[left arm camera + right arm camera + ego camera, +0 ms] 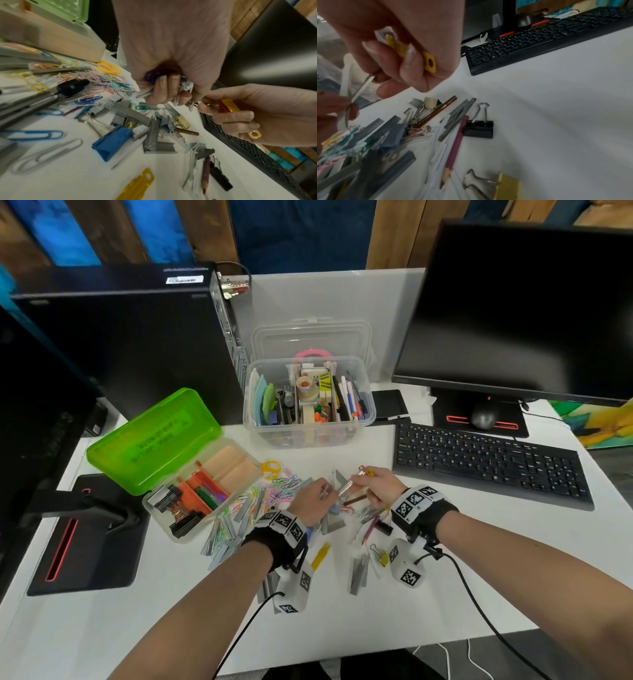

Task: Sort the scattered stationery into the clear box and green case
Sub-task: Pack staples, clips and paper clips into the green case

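The white surface (411, 594) carries everything, and both hands meet above its middle. Beyond the right hand (376, 486) stands a black monitor (520, 313), with a black keyboard (486, 463) lying just to that hand's outer side. Beyond the left hand (310, 503) and to its outer side stands a black computer tower (130, 337).

Straight ahead of both hands sits the clear box (308, 426), lid open, packed upright with pens, tape and sticky notes. The green case (164, 446) lies open to the outer side of the left hand, its green lid tipped back and its tray holding black binder clips, pencils and orange dividers.

Under and around the hands lies the scattered stationery: grey staple strips (130, 112) and coloured paper clips (102, 86) spread between the left hand and the green case, a blue binder clip (111, 142) below the left wrist, a black binder clip (478, 129) and a gold binder clip (506, 188) near the right wrist, and a brown pencil (436, 112) and a maroon pencil (453, 150) among them.

The left hand is clenched around a bundle of clips (171, 88), purple ones showing in the palm. The right hand grasps a yellow craft knife (412, 55) in its curled fingers and pinches a thin silver piece (359, 89) that reaches across to the left hand's fingertips.
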A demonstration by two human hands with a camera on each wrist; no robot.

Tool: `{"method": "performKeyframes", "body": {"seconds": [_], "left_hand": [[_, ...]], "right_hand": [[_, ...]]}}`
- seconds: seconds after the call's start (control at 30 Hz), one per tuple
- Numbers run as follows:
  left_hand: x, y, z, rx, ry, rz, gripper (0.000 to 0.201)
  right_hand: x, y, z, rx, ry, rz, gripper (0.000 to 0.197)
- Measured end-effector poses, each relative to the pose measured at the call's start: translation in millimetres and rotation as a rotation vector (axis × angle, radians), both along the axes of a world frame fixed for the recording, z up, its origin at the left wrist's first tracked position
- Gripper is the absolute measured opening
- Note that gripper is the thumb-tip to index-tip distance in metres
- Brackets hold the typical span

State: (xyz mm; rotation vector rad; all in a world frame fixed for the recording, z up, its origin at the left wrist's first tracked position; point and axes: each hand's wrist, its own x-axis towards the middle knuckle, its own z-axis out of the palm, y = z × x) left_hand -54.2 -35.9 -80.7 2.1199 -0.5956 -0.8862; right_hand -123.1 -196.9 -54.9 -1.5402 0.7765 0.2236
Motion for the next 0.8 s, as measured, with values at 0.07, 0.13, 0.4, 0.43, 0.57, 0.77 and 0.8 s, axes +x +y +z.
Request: {"method": "performKeyframes", "body": {"seconds": [0.07,0.13,0.4,0.43,0.57,0.77,0.8], "left_hand": [[3,1,0,-0.03,0.03,0.055,0.02],[5,3,5,-0.056,0.087,0.109,0.023],[5,4,8,0.187,-0.075,-0.027,0.028],[4,4,8,0.179,-0.074,-0.024,0.031],[2,6,2,0.137,-0.084,-0.047,0.033],[1,10,-1,0.063,-0.02,-0.038,0.007],[0,10,1,0.059,-0.006,-0.03,0.006]], "right_hand": [[-1,-1,2,0.043,-0.014,-0.003,0.013],[-2,-1,2,0.039,-0.02,0.047,0.012],[-6,3,-9,-0.536,0.147,0.484,0.015],[-7,5,-11,-0.575,0.152,0.494,0.021],[-13,9,-10,-0.733,0.13,0.558,0.02],[-26,11,-8,-0.927,0.154,1.048,0.024],[-27,11,-8,-0.939,0.147,1.078,0.028]]}}
